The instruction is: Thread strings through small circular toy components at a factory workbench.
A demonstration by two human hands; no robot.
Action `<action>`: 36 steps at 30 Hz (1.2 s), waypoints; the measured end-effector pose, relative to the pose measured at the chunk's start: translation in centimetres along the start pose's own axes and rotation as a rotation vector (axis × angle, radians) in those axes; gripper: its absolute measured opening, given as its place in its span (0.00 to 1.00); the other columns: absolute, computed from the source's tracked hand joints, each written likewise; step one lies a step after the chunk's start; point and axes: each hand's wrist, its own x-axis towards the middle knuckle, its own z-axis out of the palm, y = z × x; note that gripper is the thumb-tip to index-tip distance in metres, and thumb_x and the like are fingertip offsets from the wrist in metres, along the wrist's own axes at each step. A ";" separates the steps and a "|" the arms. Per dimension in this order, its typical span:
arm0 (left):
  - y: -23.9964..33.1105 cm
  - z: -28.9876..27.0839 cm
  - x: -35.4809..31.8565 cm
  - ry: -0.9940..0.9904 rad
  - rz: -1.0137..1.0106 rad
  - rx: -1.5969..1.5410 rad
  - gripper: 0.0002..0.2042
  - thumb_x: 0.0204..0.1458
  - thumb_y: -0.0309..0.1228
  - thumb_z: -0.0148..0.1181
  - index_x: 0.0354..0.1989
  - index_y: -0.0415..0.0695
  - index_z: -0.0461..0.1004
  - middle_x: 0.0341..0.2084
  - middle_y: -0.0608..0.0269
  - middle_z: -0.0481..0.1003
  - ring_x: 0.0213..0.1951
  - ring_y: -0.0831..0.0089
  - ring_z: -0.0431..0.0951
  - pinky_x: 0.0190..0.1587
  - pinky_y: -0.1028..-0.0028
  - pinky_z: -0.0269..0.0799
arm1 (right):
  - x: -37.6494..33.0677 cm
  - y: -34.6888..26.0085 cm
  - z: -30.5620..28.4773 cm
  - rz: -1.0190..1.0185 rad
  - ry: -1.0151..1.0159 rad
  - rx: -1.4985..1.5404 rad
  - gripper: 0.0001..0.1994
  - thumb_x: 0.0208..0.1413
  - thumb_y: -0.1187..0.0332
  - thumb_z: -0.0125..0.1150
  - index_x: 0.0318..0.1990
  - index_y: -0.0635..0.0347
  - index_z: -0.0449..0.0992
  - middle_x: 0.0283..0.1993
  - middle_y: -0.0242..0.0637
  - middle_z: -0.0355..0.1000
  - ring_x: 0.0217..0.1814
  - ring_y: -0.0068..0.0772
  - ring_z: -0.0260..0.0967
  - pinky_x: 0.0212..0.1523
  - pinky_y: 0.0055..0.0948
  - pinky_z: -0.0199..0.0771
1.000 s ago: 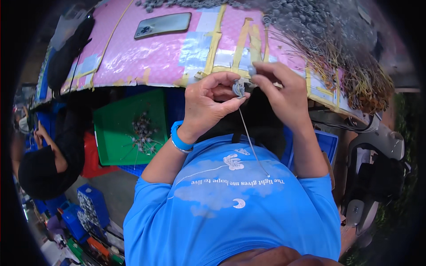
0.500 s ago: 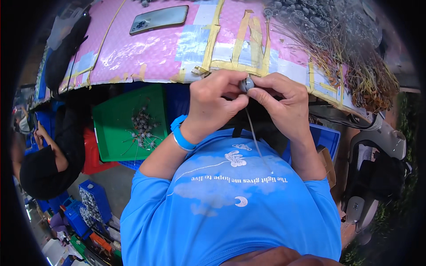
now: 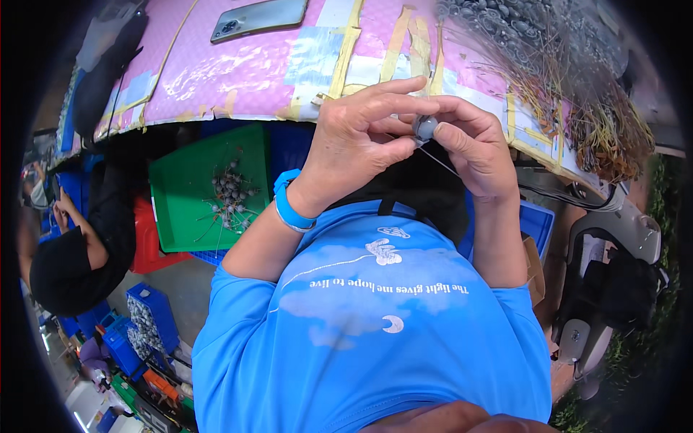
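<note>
In front of my chest, at the table's near edge, both hands meet around a small grey ball (image 3: 426, 128) with a thin pale wire (image 3: 442, 160) trailing from its underside. My right hand (image 3: 476, 148) pinches the ball between thumb and curled fingers. The thumb of my left hand (image 3: 361, 123), which wears a blue wristband, touches the ball's lower left side, while its index finger stretches over the top. The left middle fingertips are partly hidden behind the ball.
The table (image 3: 238, 83) is covered in pink sheeting and tape; a phone (image 3: 260, 19) lies on it. Grey coiled pieces (image 3: 534, 25) and brown wiry stems (image 3: 606, 137) pile up at right. Below left, a green bin (image 3: 180, 195) holds several wired balls (image 3: 232, 195). A person (image 3: 79, 267) sits at far left.
Both hands have shifted slightly right with the ball, which has turned, so its wire now slants toward my right hand. The left index finger has straightened over it.
</note>
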 end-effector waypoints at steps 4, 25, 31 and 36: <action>0.9 0.6 0.1 -0.037 0.091 0.008 0.27 0.42 0.11 0.64 0.56 0.38 0.74 0.60 0.50 0.70 0.45 0.67 0.82 0.45 0.74 0.82 | 0.0 0.8 -0.2 -0.103 -0.068 0.105 0.16 0.62 0.72 0.59 0.54 0.72 0.71 0.47 0.43 0.76 0.49 0.27 0.74 0.51 0.26 0.74; 2.9 -1.9 -1.6 -0.016 0.086 0.172 0.11 0.47 0.19 0.69 0.40 0.34 0.80 0.41 0.54 0.78 0.31 0.76 0.81 0.30 0.81 0.80 | -0.6 0.3 1.4 -0.363 -0.022 -0.309 0.14 0.55 0.80 0.64 0.50 0.70 0.78 0.46 0.41 0.77 0.47 0.28 0.75 0.49 0.24 0.76; 2.7 -2.5 -2.4 -0.019 0.187 0.225 0.12 0.45 0.23 0.72 0.40 0.37 0.82 0.41 0.55 0.81 0.30 0.81 0.80 0.30 0.82 0.77 | 0.4 0.3 1.0 -0.294 -0.134 -0.255 0.13 0.52 0.81 0.66 0.46 0.70 0.80 0.42 0.42 0.78 0.44 0.29 0.76 0.49 0.24 0.76; 2.8 -3.4 -2.8 0.004 0.117 0.294 0.12 0.44 0.24 0.73 0.39 0.39 0.82 0.39 0.58 0.81 0.26 0.83 0.77 0.28 0.83 0.73 | 0.8 0.6 1.7 -0.165 -0.072 -0.241 0.11 0.55 0.75 0.66 0.44 0.73 0.79 0.41 0.45 0.79 0.45 0.35 0.77 0.50 0.31 0.75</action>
